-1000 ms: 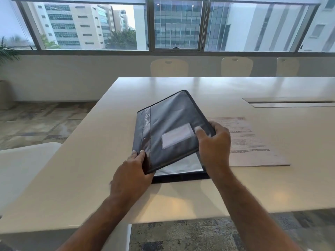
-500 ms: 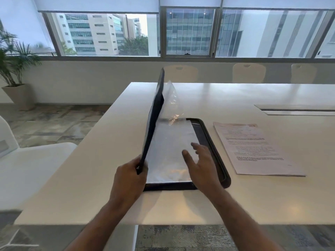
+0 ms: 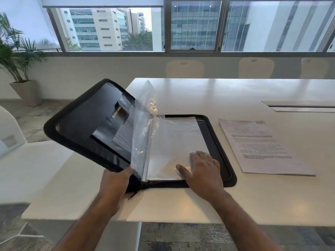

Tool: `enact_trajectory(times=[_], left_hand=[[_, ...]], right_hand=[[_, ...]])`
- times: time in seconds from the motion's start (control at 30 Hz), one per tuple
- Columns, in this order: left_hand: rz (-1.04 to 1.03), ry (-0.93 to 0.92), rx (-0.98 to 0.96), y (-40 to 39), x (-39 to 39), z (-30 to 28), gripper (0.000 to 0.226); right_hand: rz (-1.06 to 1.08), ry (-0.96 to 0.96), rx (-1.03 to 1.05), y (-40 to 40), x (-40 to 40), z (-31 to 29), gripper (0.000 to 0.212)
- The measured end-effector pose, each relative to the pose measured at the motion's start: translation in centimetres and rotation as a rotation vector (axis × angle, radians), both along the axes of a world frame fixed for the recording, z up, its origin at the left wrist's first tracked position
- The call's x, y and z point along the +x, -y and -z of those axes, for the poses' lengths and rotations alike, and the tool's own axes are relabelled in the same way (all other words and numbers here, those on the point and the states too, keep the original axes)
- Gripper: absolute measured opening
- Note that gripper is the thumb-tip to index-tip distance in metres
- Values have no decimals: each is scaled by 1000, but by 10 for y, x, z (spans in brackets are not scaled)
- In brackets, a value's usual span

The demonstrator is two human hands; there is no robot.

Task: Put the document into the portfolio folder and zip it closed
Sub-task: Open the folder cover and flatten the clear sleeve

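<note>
the black portfolio folder lies open near the front edge of the white worktop, its right half flat on the surface and its left cover raised at a slant out over the worktop's left edge. the left hand grips that cover at its near corner, thumb on the inner side and fingers curled behind. the right hand rests flat with fingers straight and spread on the stack of clear plastic sleeves that fills the right half; one loose sleeve stands partly lifted at the spine. the document, a printed sheet, lies flat on the worktop just to the right of the folder, outside it and untouched. a zipper pull hangs at the folder's near edge by the spine.
</note>
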State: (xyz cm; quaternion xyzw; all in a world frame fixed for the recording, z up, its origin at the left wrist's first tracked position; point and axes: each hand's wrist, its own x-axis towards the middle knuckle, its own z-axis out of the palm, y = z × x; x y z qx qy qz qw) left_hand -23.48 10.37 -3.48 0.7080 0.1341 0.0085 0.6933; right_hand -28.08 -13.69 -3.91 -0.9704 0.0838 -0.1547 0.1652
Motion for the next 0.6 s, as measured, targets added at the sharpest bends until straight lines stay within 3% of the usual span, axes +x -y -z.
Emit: enact_trajectory(times=[0.13,0.2,0.33,0.43,0.6], left_hand=[[-56,-24,-166,-5,1,1,31],[-186,70,-125,-9,-1,-1,37],[-516,393,306,-32,-4,-6,84],[-608,451,598,-42,-6,-4,116],[-526,403,912,-39,-8,-8,103]], right_hand=[[2,-5,5,-1,0,-1,71],[3,-4,10,-1,-1,-2,71],[1,-11,11,-1,-2,-2,72],[-3,-15,8,-1,-2,-3,71],[-2,-16,-2,-2,-2,-3,71]])
